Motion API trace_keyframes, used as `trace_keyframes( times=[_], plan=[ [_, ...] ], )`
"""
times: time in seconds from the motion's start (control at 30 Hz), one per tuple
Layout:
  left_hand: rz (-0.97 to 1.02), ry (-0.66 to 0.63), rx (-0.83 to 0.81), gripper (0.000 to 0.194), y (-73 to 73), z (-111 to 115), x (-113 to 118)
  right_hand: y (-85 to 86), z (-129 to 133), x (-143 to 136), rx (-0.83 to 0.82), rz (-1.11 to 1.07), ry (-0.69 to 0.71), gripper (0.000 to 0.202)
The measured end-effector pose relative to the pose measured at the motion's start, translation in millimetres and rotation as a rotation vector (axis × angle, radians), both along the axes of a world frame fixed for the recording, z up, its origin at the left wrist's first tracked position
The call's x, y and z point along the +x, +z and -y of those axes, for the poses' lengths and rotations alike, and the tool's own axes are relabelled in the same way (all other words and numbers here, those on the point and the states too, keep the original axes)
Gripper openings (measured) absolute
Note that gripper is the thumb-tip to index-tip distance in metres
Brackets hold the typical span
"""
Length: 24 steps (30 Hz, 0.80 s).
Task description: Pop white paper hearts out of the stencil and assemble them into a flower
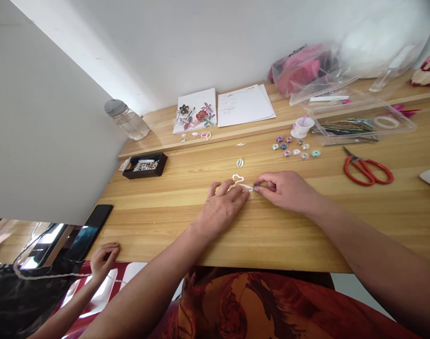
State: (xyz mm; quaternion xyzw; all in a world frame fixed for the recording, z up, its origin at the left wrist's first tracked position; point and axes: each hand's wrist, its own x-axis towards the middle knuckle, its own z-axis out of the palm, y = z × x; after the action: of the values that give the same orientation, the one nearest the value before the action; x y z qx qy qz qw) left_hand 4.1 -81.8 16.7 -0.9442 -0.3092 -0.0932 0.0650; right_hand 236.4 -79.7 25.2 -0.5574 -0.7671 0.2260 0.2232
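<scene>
My left hand (222, 205) lies on the wooden tabletop, fingers stretched out and apart. Its fingertips rest on or against a white cut-out shape (238, 178), whose lower part they hide. A narrow white leaf-like piece (247, 186) sticks out from under them to the right. Close beside it, my right hand (278, 187) is closed in a pinch around a small dark thing (256, 186), mostly covered by thumb and forefinger. Just beyond the hands lies a white and green leaf-shaped piece (239, 162), and past that a little pointed white scrap (240, 144).
Thread bobbins (284, 146) and a white spool (302, 126) lie right of centre, near red-handled scissors (366, 169) and a clear tray (363, 125). A bead box (145, 165), bottle (127, 120) and phone (91, 230) are leftward. Another person's hand (104, 259) touches the table edge.
</scene>
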Motion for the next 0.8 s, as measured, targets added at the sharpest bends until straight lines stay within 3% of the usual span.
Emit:
trace_keyframes(
  times=[0.27,0.63,0.8],
  plan=[
    [0.103,-0.038,-0.077,0.033,1.2,-16,-3,1.0,1,-1,-0.032,-0.008,0.052,0.025],
    [0.122,-0.024,-0.075,0.031,0.4,-26,1,0.2,0,0,0.012,-0.005,-0.006,0.026],
    [0.222,0.058,-0.077,0.027,1.4,-29,-3,0.4,1,-1,-0.012,-0.016,0.0,0.024]
  ],
)
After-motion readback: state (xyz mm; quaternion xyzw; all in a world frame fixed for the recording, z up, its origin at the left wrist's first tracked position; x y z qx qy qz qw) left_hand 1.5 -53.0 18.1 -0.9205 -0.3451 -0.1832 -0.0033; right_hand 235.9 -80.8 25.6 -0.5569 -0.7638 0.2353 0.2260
